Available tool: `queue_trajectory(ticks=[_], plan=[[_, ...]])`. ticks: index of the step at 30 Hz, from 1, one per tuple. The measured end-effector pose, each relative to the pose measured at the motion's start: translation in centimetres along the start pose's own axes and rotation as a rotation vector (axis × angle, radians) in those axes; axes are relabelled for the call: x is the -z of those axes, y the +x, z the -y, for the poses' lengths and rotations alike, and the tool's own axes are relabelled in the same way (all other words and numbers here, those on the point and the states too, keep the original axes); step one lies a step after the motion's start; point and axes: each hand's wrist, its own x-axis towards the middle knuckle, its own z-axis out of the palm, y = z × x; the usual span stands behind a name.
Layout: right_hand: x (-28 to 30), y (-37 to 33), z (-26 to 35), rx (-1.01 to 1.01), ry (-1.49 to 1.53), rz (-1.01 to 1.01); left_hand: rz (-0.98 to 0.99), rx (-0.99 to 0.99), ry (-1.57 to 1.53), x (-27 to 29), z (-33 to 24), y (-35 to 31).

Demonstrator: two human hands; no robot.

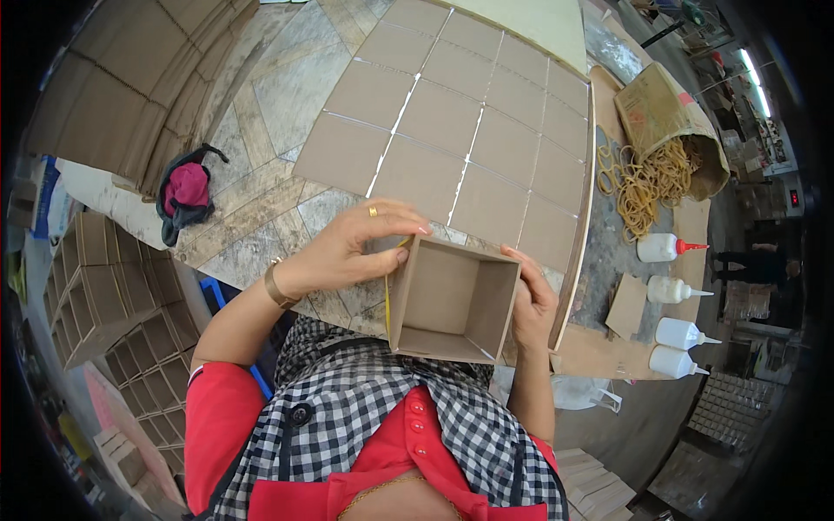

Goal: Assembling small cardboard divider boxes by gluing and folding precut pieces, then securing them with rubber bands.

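An open cardboard box, grey-brown and square, is held up in front of my apron with its open side facing me. My right hand grips its right wall, fingers over the upper right corner. At the upper left corner my left hand has thumb and fingers closed on a thin yellow rubber band, which runs down along the box's left wall. The left fingertips touch the box there. Whether the band passes behind the box is hidden.
Beyond the box lies a grid of flat cardboard panels with white lines of glue between them. To the right are several white glue bottles, a spilled sack and yellow rubber bands. Stacked boxes and a dark pouch are at left.
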Motion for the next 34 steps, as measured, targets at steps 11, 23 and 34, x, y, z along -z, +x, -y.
queue_trajectory(ticks=[11,23,34], plan=[[-5.7,-1.3,5.5,-0.127,0.278,-0.199,-0.128,0.198,-0.24,-3.7,-5.8,-0.1],[-9.0,-0.7,3.8,-0.154,0.129,-0.035,-0.215,0.118,0.733,-7.4,-10.0,-5.4],[-17.4,-3.3,4.7,-0.182,0.218,0.869,-1.071,0.826,1.108,-12.1,-14.7,-29.5]])
